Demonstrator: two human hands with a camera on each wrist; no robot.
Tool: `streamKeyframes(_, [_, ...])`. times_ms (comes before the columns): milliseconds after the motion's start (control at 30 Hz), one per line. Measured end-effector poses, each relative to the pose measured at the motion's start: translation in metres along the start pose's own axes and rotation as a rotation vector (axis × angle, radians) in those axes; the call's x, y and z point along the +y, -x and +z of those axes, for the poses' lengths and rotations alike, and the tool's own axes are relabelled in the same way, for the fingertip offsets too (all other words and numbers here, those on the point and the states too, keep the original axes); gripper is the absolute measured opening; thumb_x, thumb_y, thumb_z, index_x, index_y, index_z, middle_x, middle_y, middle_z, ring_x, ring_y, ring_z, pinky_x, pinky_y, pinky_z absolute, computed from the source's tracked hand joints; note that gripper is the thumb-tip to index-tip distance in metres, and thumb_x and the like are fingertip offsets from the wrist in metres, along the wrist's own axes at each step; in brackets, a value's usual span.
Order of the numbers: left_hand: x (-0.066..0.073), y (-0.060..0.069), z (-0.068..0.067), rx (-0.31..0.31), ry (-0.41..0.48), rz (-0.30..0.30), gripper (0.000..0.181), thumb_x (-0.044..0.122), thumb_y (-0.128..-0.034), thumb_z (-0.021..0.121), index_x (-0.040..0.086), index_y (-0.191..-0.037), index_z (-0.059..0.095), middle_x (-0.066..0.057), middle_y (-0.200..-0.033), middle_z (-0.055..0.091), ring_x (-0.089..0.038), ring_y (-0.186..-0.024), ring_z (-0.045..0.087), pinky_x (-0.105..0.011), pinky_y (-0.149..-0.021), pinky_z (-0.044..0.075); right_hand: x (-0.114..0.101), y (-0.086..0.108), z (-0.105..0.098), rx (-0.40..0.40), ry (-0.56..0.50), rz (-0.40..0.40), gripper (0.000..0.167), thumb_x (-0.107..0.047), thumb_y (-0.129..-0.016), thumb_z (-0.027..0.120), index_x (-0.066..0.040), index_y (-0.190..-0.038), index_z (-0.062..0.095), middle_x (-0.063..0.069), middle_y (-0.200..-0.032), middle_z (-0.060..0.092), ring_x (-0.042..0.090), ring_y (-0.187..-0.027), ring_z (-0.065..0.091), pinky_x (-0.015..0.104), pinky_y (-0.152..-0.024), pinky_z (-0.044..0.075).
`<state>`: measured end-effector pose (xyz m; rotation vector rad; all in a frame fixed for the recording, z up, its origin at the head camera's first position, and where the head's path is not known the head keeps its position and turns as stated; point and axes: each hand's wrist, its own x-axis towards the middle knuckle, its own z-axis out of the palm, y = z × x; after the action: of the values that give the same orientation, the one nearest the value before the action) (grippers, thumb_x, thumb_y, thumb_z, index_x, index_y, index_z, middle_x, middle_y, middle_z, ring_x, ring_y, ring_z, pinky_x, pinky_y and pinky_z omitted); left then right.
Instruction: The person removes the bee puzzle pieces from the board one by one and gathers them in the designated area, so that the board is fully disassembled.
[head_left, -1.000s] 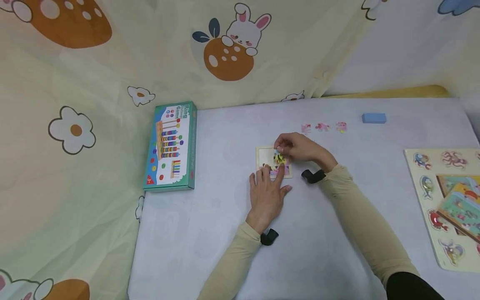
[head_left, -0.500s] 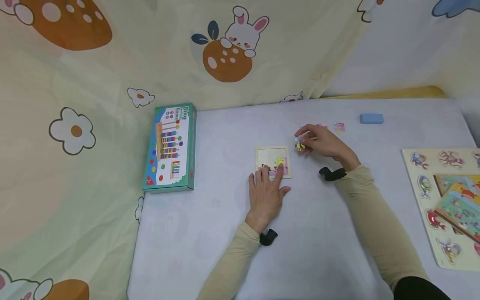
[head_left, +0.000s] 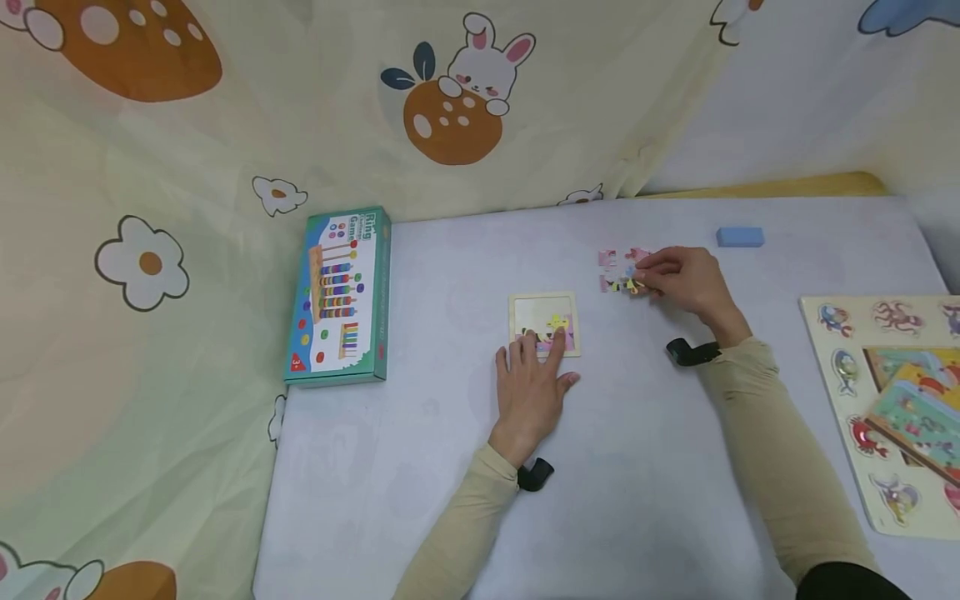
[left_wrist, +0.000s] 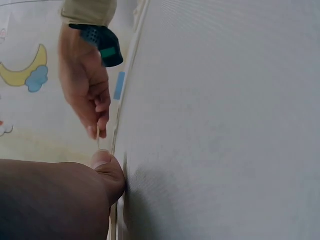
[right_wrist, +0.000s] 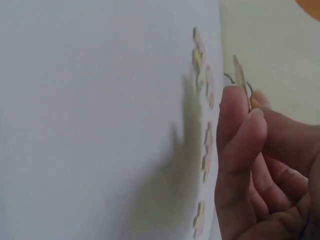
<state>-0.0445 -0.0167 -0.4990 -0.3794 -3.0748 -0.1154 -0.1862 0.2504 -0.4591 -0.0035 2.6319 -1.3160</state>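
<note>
My left hand (head_left: 528, 400) lies palm down with its fingertips on a small square wooden puzzle tray (head_left: 543, 294), where several pink and yellow pieces (head_left: 559, 322) fill the lower part. Those fingers are extended; in the left wrist view only the thumb side of the hand shows. To the upper right, my right hand (head_left: 692, 283) pinches a thin jigsaw piece (right_wrist: 241, 77) between thumb and fingers, just above the table. Beneath and beside it lie loose jigsaw pieces (head_left: 607, 258), mostly pink with some yellow. The right hand partly hides them in the head view.
A blue block (head_left: 740, 237) lies near the back edge. At the right is a large sea-animal puzzle board (head_left: 832, 358) with smaller picture boards (head_left: 922, 417) on it. A green game box (head_left: 337, 296) stands at the left edge. Patterned cloth (head_left: 315, 108) hangs behind.
My right hand has lifted a piece out of the tray's upper right and carried it right to the loose pieces. The left hand has stayed on the tray.
</note>
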Motion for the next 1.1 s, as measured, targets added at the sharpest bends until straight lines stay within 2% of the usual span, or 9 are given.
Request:
streamKeyframes(133, [-0.001, 0.000, -0.001, 0.001, -0.008, -0.003, 0.071, 0.062, -0.1023, 0.056, 0.028, -0.164, 0.042, -0.017, -0.145, 0.049, -0.030, -0.126, 0.048, -0.055, -0.113, 0.038, 0.013, 0.000, -0.006, 0.015, 0.013, 0.021, 0.041, -0.034, -0.099, 0.077, -0.002, -0.125, 0.075, 0.011, -0.099, 0.082, 0.005, -0.070, 0.074, 0.019, -0.080, 0.047])
streamKeyframes(267, [-0.001, 0.000, -0.002, 0.006, -0.013, -0.002, 0.071, 0.062, -0.1020, 0.056, 0.028, -0.163, 0.043, -0.017, -0.145, 0.049, -0.029, -0.125, 0.048, -0.054, -0.113, 0.038, 0.023, -0.001, -0.011, -0.010, 0.030, 0.030, 0.041, -0.031, -0.098, 0.079, -0.005, -0.129, 0.074, 0.015, -0.112, 0.081, -0.005, -0.075, 0.071, 0.014, -0.074, 0.050])
streamKeyframes(433, [-0.001, 0.000, -0.001, 0.011, -0.022, 0.001, 0.071, 0.062, -0.1020, 0.057, 0.028, -0.163, 0.043, -0.017, -0.145, 0.049, -0.029, -0.124, 0.048, -0.054, -0.113, 0.038, 0.025, 0.001, -0.013, -0.031, 0.083, 0.022, 0.045, -0.029, -0.095, 0.083, -0.007, -0.133, 0.072, 0.020, -0.122, 0.077, -0.012, -0.081, 0.064, 0.008, -0.075, 0.045])
streamKeyframes(533, [-0.001, 0.000, 0.000, 0.013, -0.022, -0.001, 0.070, 0.061, -0.1020, 0.057, 0.029, -0.163, 0.043, -0.016, -0.145, 0.050, -0.029, -0.124, 0.048, -0.054, -0.113, 0.039, 0.024, 0.002, -0.013, -0.017, 0.129, -0.037, 0.043, -0.023, -0.093, 0.085, -0.004, -0.129, 0.073, 0.023, -0.118, 0.077, -0.006, -0.081, 0.065, 0.006, -0.074, 0.043])
streamKeyframes(700, [-0.001, 0.000, -0.001, -0.014, -0.007, -0.007, 0.071, 0.063, -0.1026, 0.055, 0.031, -0.164, 0.041, -0.016, -0.148, 0.048, -0.029, -0.129, 0.047, -0.054, -0.115, 0.037, 0.021, 0.003, -0.010, 0.025, 0.221, -0.138, 0.035, -0.014, -0.088, 0.088, 0.000, -0.118, 0.077, 0.023, -0.106, 0.077, 0.021, -0.085, 0.070, 0.013, -0.071, 0.043])
streamKeyframes(833, [-0.002, 0.001, -0.002, -0.067, 0.010, -0.010, 0.073, 0.065, -0.1034, 0.051, 0.031, -0.166, 0.036, -0.017, -0.154, 0.044, -0.030, -0.135, 0.044, -0.056, -0.119, 0.034, 0.022, 0.002, -0.009, 0.018, 0.249, -0.132, 0.034, -0.014, -0.089, 0.087, 0.000, -0.118, 0.077, 0.021, -0.104, 0.077, 0.032, -0.090, 0.069, 0.018, -0.072, 0.044])
streamKeyframes(967, [-0.002, 0.003, -0.003, -0.102, 0.010, -0.007, 0.074, 0.067, -0.1039, 0.046, 0.032, -0.168, 0.033, -0.017, -0.158, 0.042, -0.030, -0.140, 0.041, -0.057, -0.121, 0.031, 0.022, 0.001, -0.010, -0.008, 0.253, -0.115, 0.035, -0.016, -0.090, 0.086, 0.000, -0.120, 0.076, 0.022, -0.106, 0.075, 0.035, -0.095, 0.068, 0.027, -0.077, 0.048])
streamKeyframes(1100, [-0.002, 0.004, -0.003, -0.112, 0.013, -0.002, 0.073, 0.068, -0.1044, 0.044, 0.033, -0.168, 0.032, -0.017, -0.161, 0.040, -0.031, -0.144, 0.040, -0.057, -0.123, 0.029, 0.020, 0.002, -0.012, -0.030, 0.253, -0.093, 0.039, -0.021, -0.093, 0.084, -0.001, -0.124, 0.074, 0.021, -0.108, 0.072, 0.037, -0.101, 0.066, 0.036, -0.081, 0.048])
